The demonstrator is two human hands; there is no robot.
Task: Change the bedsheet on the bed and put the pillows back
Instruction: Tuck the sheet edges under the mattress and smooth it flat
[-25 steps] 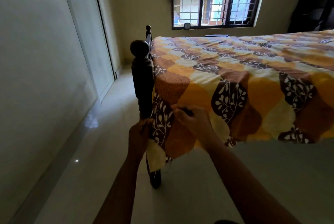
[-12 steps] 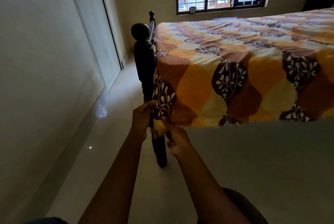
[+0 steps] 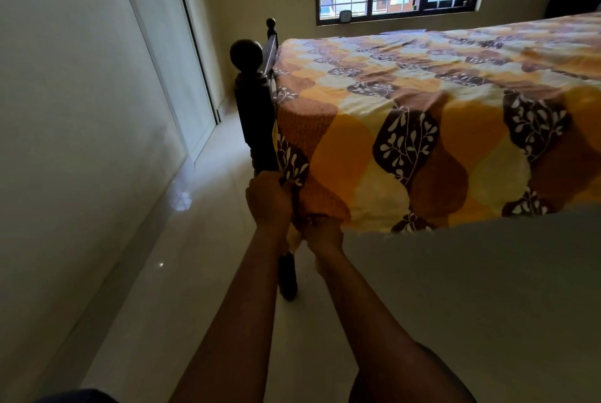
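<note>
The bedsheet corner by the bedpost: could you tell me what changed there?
The right hand moved down and left from the side of the bedsheet to under its corner, bunching up the hanging flap. The left hand still grips its edge beside the bedpost.

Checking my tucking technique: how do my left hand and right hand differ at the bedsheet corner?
The left hand sits higher, against the dark bedpost; the right hand is lower, under the hem. The left hand's fingers curl round the edge of the bedsheet in plain sight; the right hand's fingers vanish into the fold, so its hold is unclear. Both work at the same corner, close together.
</note>
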